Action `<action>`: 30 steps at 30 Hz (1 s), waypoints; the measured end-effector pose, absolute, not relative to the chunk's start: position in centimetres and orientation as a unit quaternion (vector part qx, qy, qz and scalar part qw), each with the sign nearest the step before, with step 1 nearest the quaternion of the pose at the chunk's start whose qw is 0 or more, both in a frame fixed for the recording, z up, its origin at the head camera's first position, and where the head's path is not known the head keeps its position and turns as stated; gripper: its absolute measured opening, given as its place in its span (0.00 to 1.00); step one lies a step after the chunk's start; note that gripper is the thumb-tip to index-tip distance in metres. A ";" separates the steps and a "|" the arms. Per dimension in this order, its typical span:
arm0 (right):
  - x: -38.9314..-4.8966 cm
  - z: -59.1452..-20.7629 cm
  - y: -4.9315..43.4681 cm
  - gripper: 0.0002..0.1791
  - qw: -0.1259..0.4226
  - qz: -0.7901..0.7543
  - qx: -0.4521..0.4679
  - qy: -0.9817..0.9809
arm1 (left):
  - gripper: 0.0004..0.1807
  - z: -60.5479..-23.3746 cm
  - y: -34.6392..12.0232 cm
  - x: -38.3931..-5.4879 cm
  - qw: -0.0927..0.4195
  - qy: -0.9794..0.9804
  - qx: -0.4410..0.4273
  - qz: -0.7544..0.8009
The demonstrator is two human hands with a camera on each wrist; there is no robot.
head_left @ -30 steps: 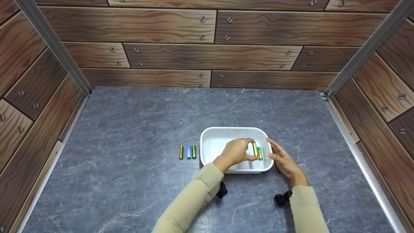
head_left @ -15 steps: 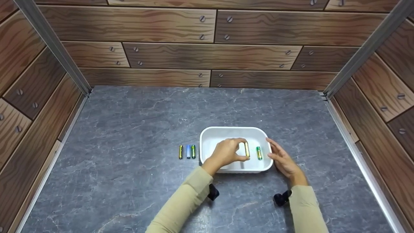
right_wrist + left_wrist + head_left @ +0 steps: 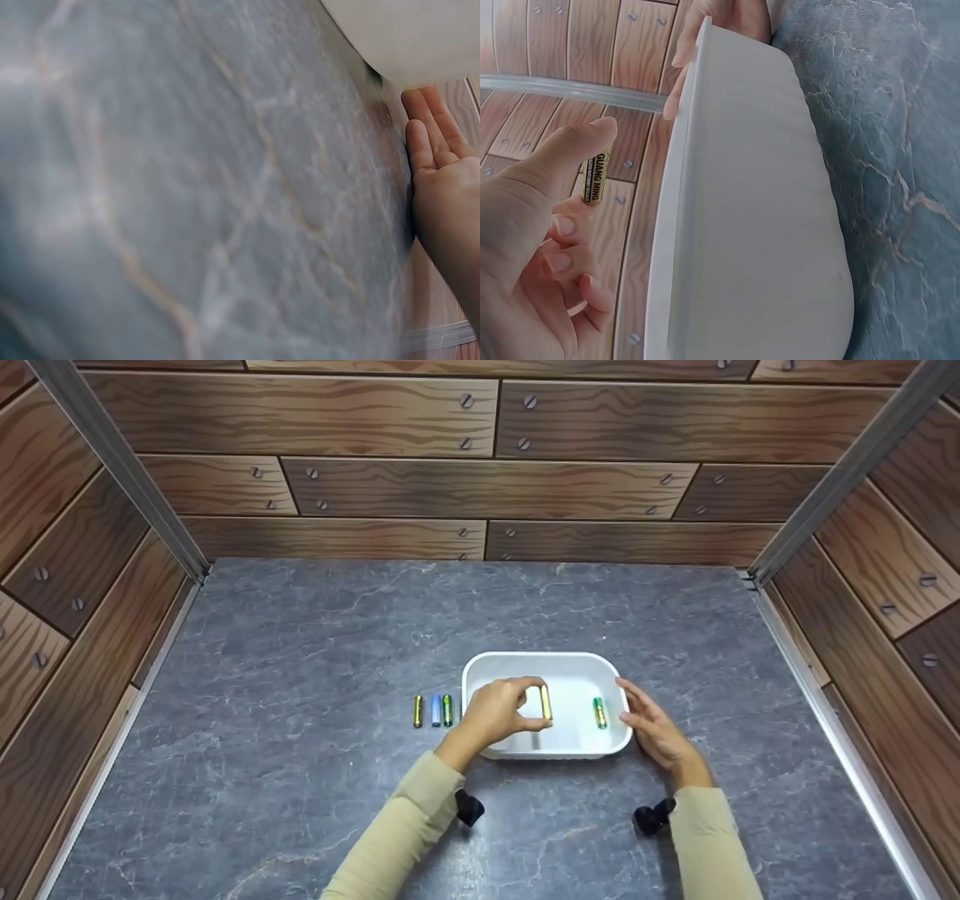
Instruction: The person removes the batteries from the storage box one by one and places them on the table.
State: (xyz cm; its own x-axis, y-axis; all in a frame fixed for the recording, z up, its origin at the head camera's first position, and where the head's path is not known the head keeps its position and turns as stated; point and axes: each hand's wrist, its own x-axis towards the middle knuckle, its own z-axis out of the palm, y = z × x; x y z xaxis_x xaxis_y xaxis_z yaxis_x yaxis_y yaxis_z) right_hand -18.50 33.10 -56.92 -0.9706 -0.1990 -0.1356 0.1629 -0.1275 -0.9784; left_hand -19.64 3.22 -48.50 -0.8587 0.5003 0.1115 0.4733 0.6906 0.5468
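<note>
Above the floor of the white tub (image 3: 574, 736), just left of its middle, the left hand (image 3: 496, 712) had the gold battery (image 3: 546, 703) pinched end to end, thumb on the near tip, forefinger at the far one! From the left wrist, the lettering GUANG MING read out plainly along its side, with the other fingers bent in below it. Over at the far end of the tub, the right hand (image 3: 660, 735) was relaxed, fingers uncurled and laid against the outside wall, tips touching up at the rim. Inside, close to that same right end, lay the green-and-gold battery (image 3: 600, 712), well apart from the one in the pinch. And out on the grey marbled tabletop (image 3: 300, 697), left of the tub, a neat little line-up: the black-and-gold battery (image 3: 418, 712) outermost, then the blue battery (image 3: 436, 711), and just beside that the green battery (image 3: 448, 710), all three lying parallel. Beige sleeves (image 3: 712, 840) covered both forearms, a black device (image 3: 470, 808) showed under each wrist, and wood-patterned panels (image 3: 375, 420) walled the scene.
</note>
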 end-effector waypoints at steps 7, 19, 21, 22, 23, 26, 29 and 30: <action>-18.5 -56.7 33.0 0.35 0.126 -0.753 -0.013 0.646 | 0.30 -48.8 1.9 -19.6 0.011 0.915 0.267 0.304; -18.5 -56.7 33.0 0.34 0.124 -0.753 -0.010 0.647 | 0.31 -48.4 -0.4 -19.8 0.011 0.915 0.250 0.316; -18.5 -56.7 33.0 0.35 0.123 -0.752 -0.011 0.647 | 0.31 -48.2 -0.8 -19.8 0.007 0.915 0.248 0.318; -18.5 -56.8 33.0 0.34 0.123 -0.751 -0.012 0.648 | 0.30 -48.2 -1.0 -19.9 0.005 0.915 0.246 0.319; -18.5 -56.8 33.0 0.34 0.125 -0.751 -0.012 0.649 | 0.31 -48.2 -1.2 -19.9 0.004 0.916 0.243 0.320; -18.5 -56.8 33.0 0.34 0.127 -0.750 -0.011 0.649 | 0.31 -48.1 -1.8 -19.9 0.006 0.916 0.234 0.325; -18.5 -56.8 33.0 0.34 0.126 -0.750 -0.010 0.649 | 0.31 -48.0 -2.4 -19.9 0.011 0.917 0.225 0.329; -18.5 -56.8 33.0 0.35 0.126 -0.751 -0.011 0.648 | 0.31 -48.0 -2.6 -19.8 0.010 0.917 0.224 0.330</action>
